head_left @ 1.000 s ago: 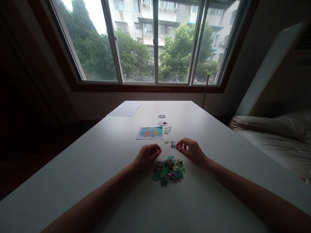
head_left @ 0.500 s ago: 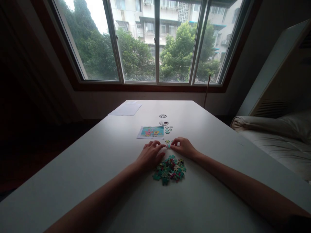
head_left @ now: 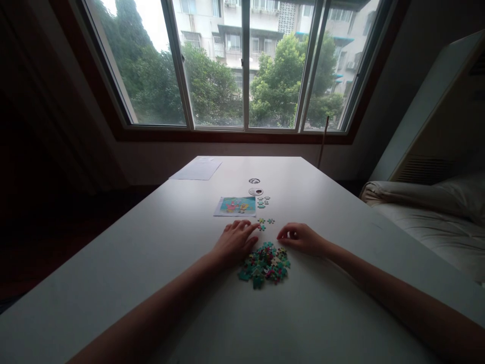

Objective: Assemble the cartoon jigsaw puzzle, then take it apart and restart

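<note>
Loose jigsaw pieces (head_left: 262,228) lie in a small group on the white table (head_left: 159,263). My left hand (head_left: 235,241) rests at their left with its fingers apart, the index fingertip at the edge of the nearest piece. To the right, off the pieces, is my right hand (head_left: 301,237); its fingers are loosely curled and I see nothing held in them. Between my wrists and closer to me sits a heap of mixed jigsaw pieces (head_left: 265,265), mostly green with some pink and yellow. A colourful picture sheet (head_left: 237,206) lies just beyond my left hand.
Past the sheet's right edge are several more pieces (head_left: 262,202). Two round items (head_left: 255,192) lie farther back. White papers (head_left: 195,170) are at the far left corner. A couch (head_left: 424,202) stands on the right, below the wide window's level.
My right hand has drawn back to the right and slightly nearer, away from the small group, uncovering a piece there. My left hand has barely moved; its index finger is a little straighter.
</note>
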Motion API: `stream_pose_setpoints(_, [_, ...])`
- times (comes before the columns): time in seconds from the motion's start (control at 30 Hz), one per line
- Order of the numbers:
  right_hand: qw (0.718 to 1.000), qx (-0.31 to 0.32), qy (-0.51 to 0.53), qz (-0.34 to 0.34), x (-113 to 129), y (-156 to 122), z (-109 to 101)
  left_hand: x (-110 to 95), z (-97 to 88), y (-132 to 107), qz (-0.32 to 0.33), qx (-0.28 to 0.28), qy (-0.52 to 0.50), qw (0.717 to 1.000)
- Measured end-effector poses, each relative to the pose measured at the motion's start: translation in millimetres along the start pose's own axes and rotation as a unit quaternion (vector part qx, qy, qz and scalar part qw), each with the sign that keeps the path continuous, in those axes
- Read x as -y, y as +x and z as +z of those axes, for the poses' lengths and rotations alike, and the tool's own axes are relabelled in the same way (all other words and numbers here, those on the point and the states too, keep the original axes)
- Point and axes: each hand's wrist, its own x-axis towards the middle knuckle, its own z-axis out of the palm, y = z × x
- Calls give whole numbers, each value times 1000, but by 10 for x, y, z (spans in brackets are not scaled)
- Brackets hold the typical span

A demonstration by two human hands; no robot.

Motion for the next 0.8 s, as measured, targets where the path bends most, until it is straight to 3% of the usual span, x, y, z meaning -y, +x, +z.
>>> stream_pose_setpoints(0.23, [996, 73, 8, -43, 94, -172, -61, -40, -68, -40, 47, 15, -48, 998])
stream_pose_setpoints(0.43, [996, 71, 4, -57, 248, -211, 12, -170, -133, -101, 109, 53, -81, 989])
stream_pose_setpoints(0.8, [994, 73, -19, -76, 303, -227, 66, -188, -135, -114, 126, 54, -94, 986])
